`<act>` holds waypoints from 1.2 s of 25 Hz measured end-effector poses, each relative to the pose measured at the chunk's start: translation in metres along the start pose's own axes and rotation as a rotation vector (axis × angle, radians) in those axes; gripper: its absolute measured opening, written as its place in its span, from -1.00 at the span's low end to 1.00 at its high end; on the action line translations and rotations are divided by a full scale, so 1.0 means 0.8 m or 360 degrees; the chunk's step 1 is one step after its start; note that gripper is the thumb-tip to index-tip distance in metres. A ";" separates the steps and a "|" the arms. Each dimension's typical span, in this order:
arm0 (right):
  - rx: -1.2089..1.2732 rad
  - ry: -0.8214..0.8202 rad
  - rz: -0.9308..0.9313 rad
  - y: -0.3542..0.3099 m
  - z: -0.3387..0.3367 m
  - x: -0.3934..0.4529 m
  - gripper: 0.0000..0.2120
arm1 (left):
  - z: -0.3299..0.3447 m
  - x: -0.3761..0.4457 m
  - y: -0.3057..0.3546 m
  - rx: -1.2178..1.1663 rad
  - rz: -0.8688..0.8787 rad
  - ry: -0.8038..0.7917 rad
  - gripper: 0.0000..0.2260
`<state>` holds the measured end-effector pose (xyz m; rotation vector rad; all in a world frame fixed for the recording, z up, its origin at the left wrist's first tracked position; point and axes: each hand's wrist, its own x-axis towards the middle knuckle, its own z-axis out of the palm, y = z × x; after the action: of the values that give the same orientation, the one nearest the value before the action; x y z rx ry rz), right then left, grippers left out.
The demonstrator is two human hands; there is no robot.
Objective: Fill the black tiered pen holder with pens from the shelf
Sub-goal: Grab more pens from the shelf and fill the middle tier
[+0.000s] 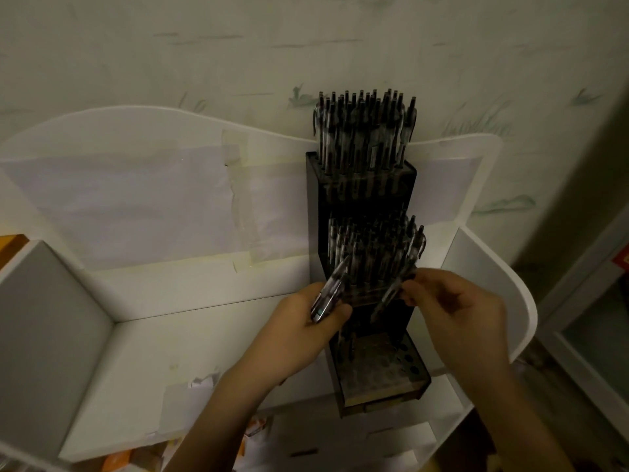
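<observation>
On the white shelf (211,342), the black tiered plastic pen holder (366,199) stood against the back panel. The left hand (316,321) gripped a bundle of clear-barrelled pens (328,292). The right hand (456,311) pinched one pen (396,287) at the middle tier.

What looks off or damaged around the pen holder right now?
The black tiered pen holder stands upright, and its pens look orderly. The odd part is the white shelf's back panel: yellowed tape runs down it over a paper patch, wrinkled and peeling. Torn paper scraps also cling to the shelf floor, lower left.
</observation>
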<state>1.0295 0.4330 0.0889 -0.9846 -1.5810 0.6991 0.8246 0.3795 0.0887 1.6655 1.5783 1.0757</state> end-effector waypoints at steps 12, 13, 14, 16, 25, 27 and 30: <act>-0.0477 -0.0188 -0.0107 0.093 0.052 -0.036 -0.88 | -0.003 -0.003 0.001 0.0006 0.0012 0.0044 -0.79; -0.0483 -0.0208 -0.0072 0.098 0.053 -0.040 -0.89 | -0.003 -0.003 0.001 0.0004 0.0011 0.0044 -0.79; -0.0478 -0.0219 -0.0034 0.102 0.054 -0.043 -0.89 | -0.003 -0.003 0.001 0.0003 0.0011 0.0045 -0.78; -0.0448 -0.0235 0.0014 0.107 0.054 -0.043 -0.89 | -0.002 -0.003 0.000 0.0019 0.0031 0.0048 -0.77; -0.0248 -0.0176 0.0150 0.063 0.032 -0.034 -0.89 | 0.010 -0.004 0.000 0.0048 0.0063 -0.0010 -0.78; -0.0073 -0.0114 0.0088 0.031 0.026 -0.027 -0.90 | 0.013 -0.003 0.003 0.0068 0.0050 -0.0025 -0.78; 0.0221 -0.0232 0.0118 -0.009 0.024 -0.022 -0.83 | 0.019 0.000 0.006 0.0063 0.0043 -0.0039 -0.89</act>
<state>1.0103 0.4154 0.0816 -0.9102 -1.6040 0.9373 0.8399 0.3808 0.0857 1.7245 1.5752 1.0404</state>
